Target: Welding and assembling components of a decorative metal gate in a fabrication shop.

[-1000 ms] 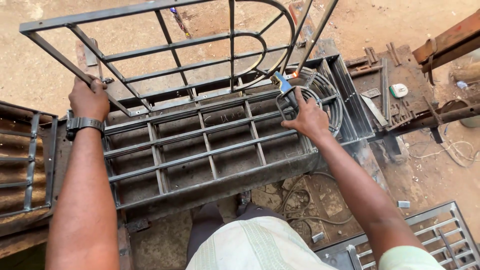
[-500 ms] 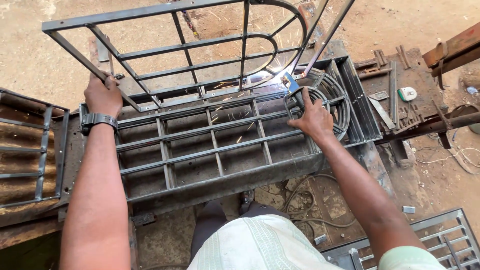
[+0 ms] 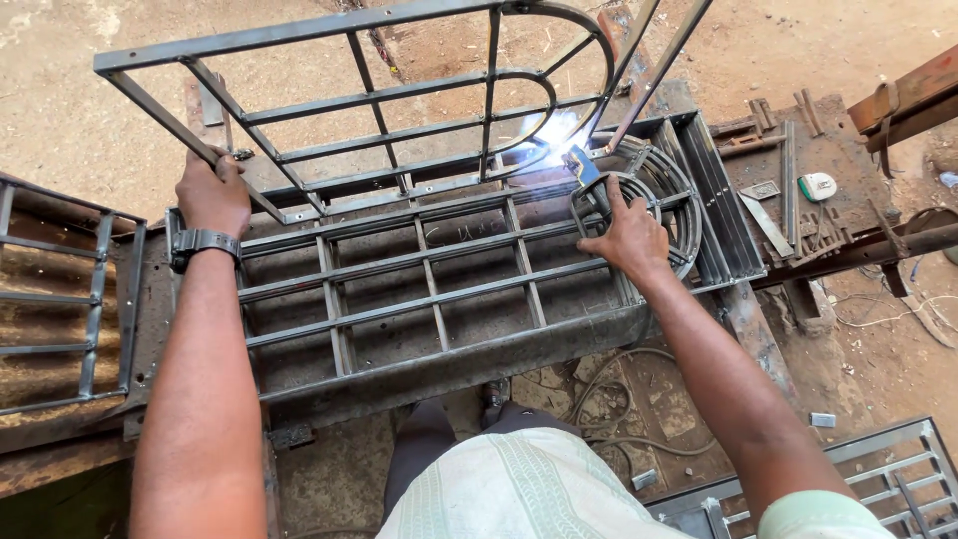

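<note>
My left hand, a watch on its wrist, grips the lower left corner of a tilted grey steel window grille with an arched end. My right hand holds a welding electrode holder. Its tip touches the grille's lower right edge, where a bright white-blue arc burns. A flat steel grid frame lies under both hands on the metal workbench.
Coiled steel rings lie right of the arc. Scrap metal pieces and a small tape measure sit on the bench's right end. Other grilles rest at far left and bottom right. Cables trail on the dirt ground.
The camera view has shifted slightly. The arc at the electrode tip has flared up bright white-blue. Both hands keep their grips.
</note>
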